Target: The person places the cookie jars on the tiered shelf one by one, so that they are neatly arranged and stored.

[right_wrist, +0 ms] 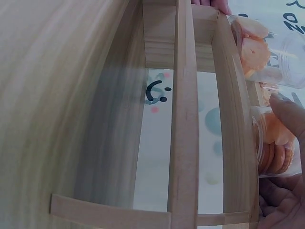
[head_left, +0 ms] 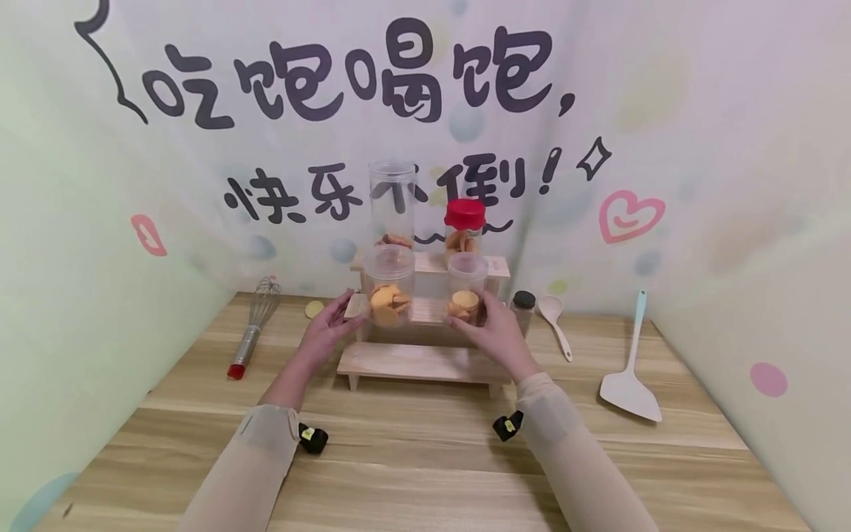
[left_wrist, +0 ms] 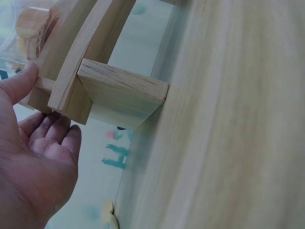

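Note:
A three-step wooden rack (head_left: 425, 362) stands on the table. My left hand (head_left: 329, 325) is at the left end of its middle step, thumb on the end and fingers curled beneath, as the left wrist view shows. Close to that thumb is a clear jar of biscuits (head_left: 390, 288) on the same step. My right hand (head_left: 495, 329) grips a smaller clear jar (head_left: 467, 277) of round biscuits at the step's right side. In the right wrist view, thumb and fingers lie on opposite sides of this small jar (right_wrist: 276, 148).
On the top step stand a tall clear jar (head_left: 392, 199) and a red-lidded jar (head_left: 464, 229). A black-lidded jar (head_left: 523, 310), a spoon (head_left: 555, 325) and a spatula (head_left: 631, 377) are to the right. A whisk (head_left: 253, 329) and a yellowish round piece (head_left: 314, 309) lie left.

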### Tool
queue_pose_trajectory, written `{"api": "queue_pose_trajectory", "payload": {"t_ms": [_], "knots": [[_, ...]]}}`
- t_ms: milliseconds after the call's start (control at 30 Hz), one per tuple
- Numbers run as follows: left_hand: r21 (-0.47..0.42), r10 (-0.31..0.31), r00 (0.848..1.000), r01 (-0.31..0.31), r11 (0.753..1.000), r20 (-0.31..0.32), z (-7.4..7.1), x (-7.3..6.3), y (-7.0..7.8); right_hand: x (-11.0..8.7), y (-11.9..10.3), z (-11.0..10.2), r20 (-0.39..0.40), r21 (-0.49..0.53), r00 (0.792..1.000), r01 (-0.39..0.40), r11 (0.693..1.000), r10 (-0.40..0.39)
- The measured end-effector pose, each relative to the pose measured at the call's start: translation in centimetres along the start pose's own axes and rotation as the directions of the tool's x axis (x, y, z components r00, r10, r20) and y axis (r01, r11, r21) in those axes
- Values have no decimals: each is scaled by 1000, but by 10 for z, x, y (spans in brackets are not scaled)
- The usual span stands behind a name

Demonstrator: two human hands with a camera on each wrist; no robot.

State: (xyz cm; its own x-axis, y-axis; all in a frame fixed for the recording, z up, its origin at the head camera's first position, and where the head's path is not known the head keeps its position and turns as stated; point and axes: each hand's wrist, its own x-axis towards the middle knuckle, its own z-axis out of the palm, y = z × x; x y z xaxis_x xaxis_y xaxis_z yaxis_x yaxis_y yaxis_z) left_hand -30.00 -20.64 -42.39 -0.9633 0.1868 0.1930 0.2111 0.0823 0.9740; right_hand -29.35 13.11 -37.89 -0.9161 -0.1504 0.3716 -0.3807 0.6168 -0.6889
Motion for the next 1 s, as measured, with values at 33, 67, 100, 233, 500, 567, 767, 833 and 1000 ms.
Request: {"api": "queue_pose_trajectory", "payload": {"t_ms": [33,67,100,233,500,567,767,833,1000], "knots": [[0,-2,1000,2,1000,-1,0,0,0,0,0,0,0,6,1000,6,1000,-6],[-2,0,1000,0,1000,0,0,0,-1,0,1,0,0,10,1000,12,1000,-12],[-5,2,1000,-2,1000,5,-1,0,0,0,1,0,1,15,1000,17,1000,-17],[-19,9,1000,-9,1000,15,-1,0,1,0,0,-2,3,52,1000,23,998,-23],[-30,2,1000,-1,1000,21,-1,-1,2,1,-3,-12,40,75,999,24,997,-27],[-15,3,1000,-2,1000,22,-1,-1,2,1,-5,-16,41,72,999,31,997,-34],[21,-3,1000,2,1000,22,-5,-2,1,0,-9,-30,13,75,997,70,995,-71],[27,-10,1000,10,1000,24,-6,-2,1,-1,-10,-37,8,66,996,83,994,-84],[124,-22,999,17,992,36,-16,-3,4,-7,-14,-56,-19,-6,991,130,992,-130]]}}
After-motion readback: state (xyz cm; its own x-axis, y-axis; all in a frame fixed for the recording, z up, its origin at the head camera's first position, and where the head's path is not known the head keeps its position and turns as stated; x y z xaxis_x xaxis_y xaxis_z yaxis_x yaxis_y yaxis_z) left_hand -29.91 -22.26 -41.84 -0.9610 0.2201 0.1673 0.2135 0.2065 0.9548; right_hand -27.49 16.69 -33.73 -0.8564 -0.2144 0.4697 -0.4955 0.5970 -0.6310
